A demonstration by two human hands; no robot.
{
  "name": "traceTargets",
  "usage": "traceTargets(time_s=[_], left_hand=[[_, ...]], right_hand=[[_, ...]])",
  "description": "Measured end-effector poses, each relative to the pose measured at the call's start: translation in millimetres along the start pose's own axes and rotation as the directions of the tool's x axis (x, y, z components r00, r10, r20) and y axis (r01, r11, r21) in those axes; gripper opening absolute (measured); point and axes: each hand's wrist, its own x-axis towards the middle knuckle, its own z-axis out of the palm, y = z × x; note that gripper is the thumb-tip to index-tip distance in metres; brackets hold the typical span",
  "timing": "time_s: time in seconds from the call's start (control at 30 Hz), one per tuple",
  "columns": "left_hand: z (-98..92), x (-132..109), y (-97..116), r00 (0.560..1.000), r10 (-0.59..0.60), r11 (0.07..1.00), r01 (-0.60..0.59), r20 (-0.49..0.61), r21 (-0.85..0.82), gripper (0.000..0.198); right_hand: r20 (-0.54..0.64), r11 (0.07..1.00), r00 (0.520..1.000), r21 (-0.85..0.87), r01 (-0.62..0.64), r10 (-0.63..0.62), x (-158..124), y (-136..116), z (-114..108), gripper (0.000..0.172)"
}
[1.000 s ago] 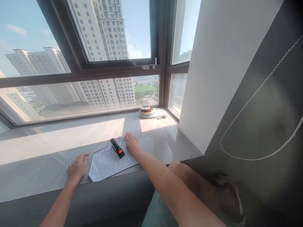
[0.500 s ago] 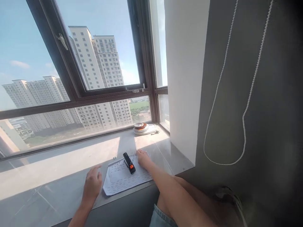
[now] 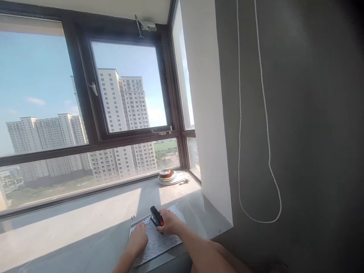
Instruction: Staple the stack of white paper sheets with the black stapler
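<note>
A wide stone windowsill (image 3: 85,220) runs under a dark-framed window (image 3: 85,140). At its far right corner, against the glass, sits a stack of plates (image 3: 167,176). A white beaded cord (image 3: 267,151) hangs in a loop on the grey wall at the right. Near the sill's front edge lies a printed paper sheet (image 3: 159,237), with nothing blocking it. A black stapler with an orange tip (image 3: 156,216) rests on the sheet's far part. The right hand (image 3: 170,221) curls its fingers around the stapler. The left hand (image 3: 139,239) lies flat and open on the sheet, just beside the stapler.
</note>
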Motion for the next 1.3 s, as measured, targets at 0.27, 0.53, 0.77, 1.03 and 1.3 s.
traceTargets(time_s=[0.27, 0.53, 0.77, 1.03, 1.3], left_hand=[[28.4, -6.6, 28.3, 0.945, -0.176, 0.957, 0.099, -0.274, -0.271, 0.053], [21.4, -5.7, 22.1, 0.965, -0.115, 0.914, 0.01, -0.236, -0.405, 0.058], [8.6, -8.6, 20.0, 0.965, -0.119, 0.802, -0.045, -0.234, -0.595, 0.055], [-1.2, -11.7, 12.5, 0.914, -0.304, 0.734, 0.045, -0.27, -0.677, 0.047], [-3.1, -12.3, 20.5, 0.929, -0.232, 0.769, -0.007, -0.289, -0.639, 0.044]], right_hand=[[-0.032, 0.996, 0.999, 0.083, -0.021, 0.024, -8.3, 28.4, -33.6, 0.045], [-0.045, 0.945, 0.98, 0.277, -0.172, 0.192, -11.2, 20.9, -37.8, 0.043], [-0.081, 0.921, 0.954, 0.294, -0.254, 0.289, -6.3, 23.3, -42.2, 0.031], [-0.045, 0.908, 0.959, 0.335, -0.251, 0.281, -13.2, 21.3, -43.3, 0.027], [-0.111, 0.963, 0.984, 0.247, -0.109, 0.14, -19.4, 17.5, -33.9, 0.036]])
